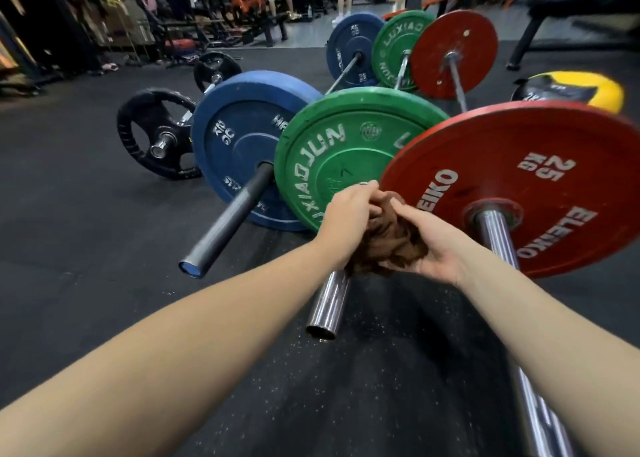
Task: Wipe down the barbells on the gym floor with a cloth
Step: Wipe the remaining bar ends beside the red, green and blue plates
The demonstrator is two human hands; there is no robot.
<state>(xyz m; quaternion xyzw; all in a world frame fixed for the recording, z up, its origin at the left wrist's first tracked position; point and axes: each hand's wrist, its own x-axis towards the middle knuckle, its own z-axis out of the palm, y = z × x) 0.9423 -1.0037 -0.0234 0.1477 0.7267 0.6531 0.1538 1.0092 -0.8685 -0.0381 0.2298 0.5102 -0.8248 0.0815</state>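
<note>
Several barbells lie side by side on the black rubber floor. The middle one has a green plate (343, 152) and a chrome sleeve (329, 304) pointing toward me. A bunched brown cloth (391, 238) sits over that sleeve, close to the green plate. My left hand (346, 221) grips the cloth from the left. My right hand (436, 245) cups it from the right and below, palm up. To the right lies a barbell with a red plate (526, 179), to the left one with a blue plate (239, 145) and a dark sleeve (225, 221).
A smaller bar with black plates (156, 131) lies at the far left. A yellow and black ball (568, 89) sits behind the red plate. A bench (554, 13) stands at the back right, racks and people's legs at the back. Open floor (86, 231) spreads at the left.
</note>
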